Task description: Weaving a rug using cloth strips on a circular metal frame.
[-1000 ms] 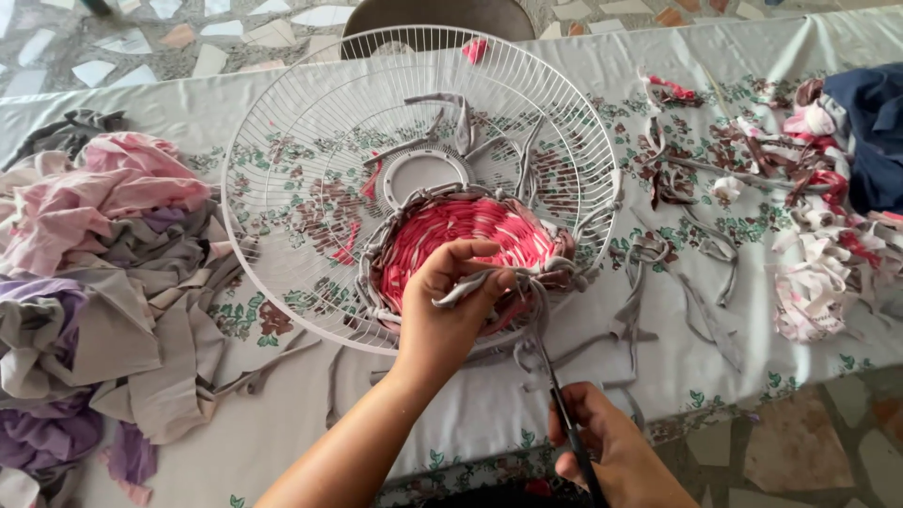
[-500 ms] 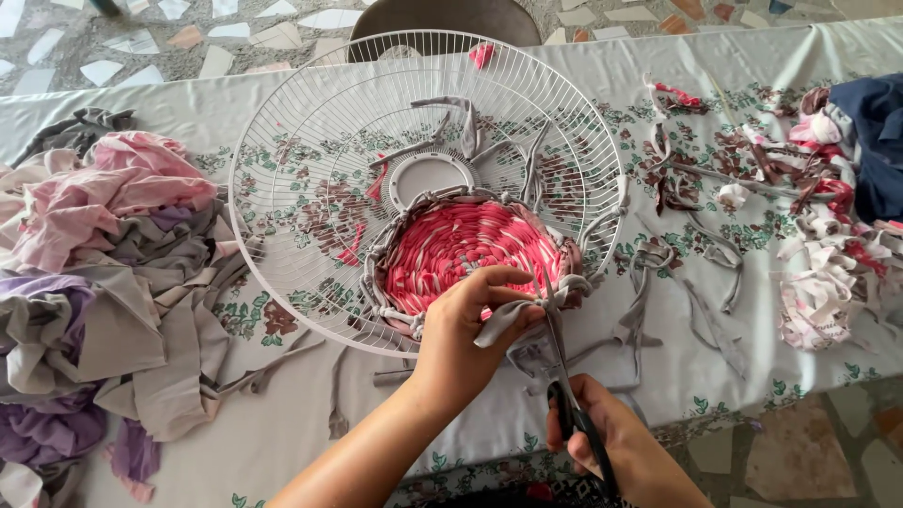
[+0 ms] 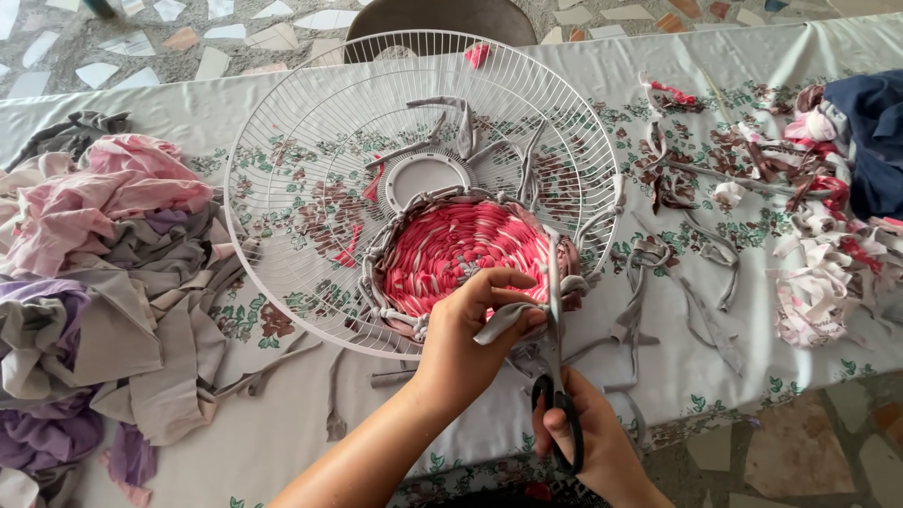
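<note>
A white wire fan guard [image 3: 282, 179] lies on the table with a round woven mat of pink and red cloth strips [image 3: 461, 249] worked into its near side, edged in grey. My left hand [image 3: 470, 329] pinches a grey fabric strip [image 3: 503, 322] at the mat's near rim. My right hand [image 3: 588, 442] holds black-handled scissors [image 3: 553, 348], blades pointing up beside that strip and close to my left fingers.
A heap of pink, purple and grey cloth [image 3: 85, 273] fills the left side of the floral tablecloth [image 3: 282, 423]. Loose grey strips [image 3: 677, 273] and red-white scraps [image 3: 809, 188] lie at the right, with dark blue cloth [image 3: 875, 132]. A chair back [image 3: 442, 17] stands behind the table.
My right hand has brought the scissors up from below the table edge to the grey strip. My left hand has shifted slightly right along the mat's rim, still pinching the strip.
</note>
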